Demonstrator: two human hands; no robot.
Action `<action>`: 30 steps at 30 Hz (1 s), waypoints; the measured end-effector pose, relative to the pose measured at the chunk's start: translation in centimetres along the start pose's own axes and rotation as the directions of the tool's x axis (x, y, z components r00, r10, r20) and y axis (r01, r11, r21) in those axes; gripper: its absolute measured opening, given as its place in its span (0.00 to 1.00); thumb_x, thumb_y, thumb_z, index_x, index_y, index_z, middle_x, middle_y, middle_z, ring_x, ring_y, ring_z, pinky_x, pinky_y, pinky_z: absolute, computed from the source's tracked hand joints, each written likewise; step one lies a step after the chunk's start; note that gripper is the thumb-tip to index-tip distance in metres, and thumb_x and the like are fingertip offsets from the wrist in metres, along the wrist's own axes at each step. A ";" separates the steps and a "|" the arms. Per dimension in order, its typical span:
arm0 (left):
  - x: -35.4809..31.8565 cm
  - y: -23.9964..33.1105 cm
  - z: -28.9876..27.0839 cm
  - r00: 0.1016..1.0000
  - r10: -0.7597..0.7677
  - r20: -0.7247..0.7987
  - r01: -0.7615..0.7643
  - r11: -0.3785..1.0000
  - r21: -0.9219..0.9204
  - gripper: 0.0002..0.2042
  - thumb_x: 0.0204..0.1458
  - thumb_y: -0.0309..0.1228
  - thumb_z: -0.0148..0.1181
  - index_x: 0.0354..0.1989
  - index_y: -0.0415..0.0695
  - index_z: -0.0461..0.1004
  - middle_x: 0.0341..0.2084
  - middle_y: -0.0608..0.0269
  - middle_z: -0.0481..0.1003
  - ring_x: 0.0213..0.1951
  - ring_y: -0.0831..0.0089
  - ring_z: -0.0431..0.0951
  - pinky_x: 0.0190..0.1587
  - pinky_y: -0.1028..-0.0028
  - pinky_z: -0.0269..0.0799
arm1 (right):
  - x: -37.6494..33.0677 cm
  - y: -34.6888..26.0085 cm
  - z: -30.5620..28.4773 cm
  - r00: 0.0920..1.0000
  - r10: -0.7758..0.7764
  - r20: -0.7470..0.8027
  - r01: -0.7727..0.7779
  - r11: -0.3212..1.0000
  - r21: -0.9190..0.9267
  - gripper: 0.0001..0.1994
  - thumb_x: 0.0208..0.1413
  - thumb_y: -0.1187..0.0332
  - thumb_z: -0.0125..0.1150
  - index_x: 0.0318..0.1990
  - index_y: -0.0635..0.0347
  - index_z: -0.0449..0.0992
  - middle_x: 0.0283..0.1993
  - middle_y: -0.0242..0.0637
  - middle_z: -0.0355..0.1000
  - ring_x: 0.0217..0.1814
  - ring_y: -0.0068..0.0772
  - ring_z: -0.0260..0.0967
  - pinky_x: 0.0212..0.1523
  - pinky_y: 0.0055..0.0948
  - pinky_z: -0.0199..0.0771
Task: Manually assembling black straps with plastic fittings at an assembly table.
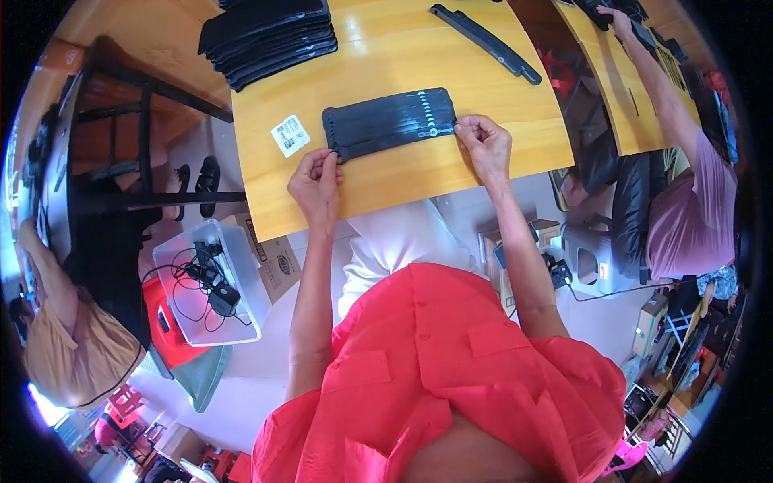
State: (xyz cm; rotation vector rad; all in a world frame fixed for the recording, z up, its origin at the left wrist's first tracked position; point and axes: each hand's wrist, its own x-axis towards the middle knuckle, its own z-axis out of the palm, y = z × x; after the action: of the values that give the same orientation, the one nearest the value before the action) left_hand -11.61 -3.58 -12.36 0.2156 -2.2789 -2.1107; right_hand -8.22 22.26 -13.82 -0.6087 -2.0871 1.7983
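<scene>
Presently, left hand [316, 181]: fingertips pinched on the left end of a flat bundle of black strips [390, 122], just above frame centre.
Right hand [483, 145]: fingers curled closed on the bundle's right end, thumb side against its edge.
Black strips: lying flat on the wooden table [403, 56], fanned slightly, small pale dots near the right end; both hands touch it.
Nearby: a white square label [290, 134] just left of the bundle, apart from it; a taller stack of black pieces [270, 36] at the upper left; a single long black strip [485, 42] at the upper right.
Elsewhere: a clear plastic bin [211, 282] with cables at the lower left; another person's arm [656, 80] over a second table at the upper right.
Risk: the strips look loosely layered, so an uneven pull from either end would likely splay them or slide some out of line.
</scene>
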 end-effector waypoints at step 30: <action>0.0 0.4 0.6 0.997 0.002 -0.075 -0.001 1.000 0.022 0.03 0.51 0.22 0.57 0.32 0.36 0.73 0.20 0.68 0.71 0.19 0.85 0.68 0.20 0.86 0.66 | -0.1 -0.2 0.5 0.994 -0.079 -0.071 0.069 0.988 -0.138 0.03 0.45 0.76 0.62 0.28 0.67 0.77 0.24 0.34 0.72 0.21 0.17 0.63 0.23 0.18 0.65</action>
State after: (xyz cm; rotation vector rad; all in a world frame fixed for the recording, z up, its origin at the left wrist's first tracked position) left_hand -11.70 -2.91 -12.05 0.2882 -2.2605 -2.0412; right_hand -8.42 21.80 -13.66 -0.6163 -2.1631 1.5778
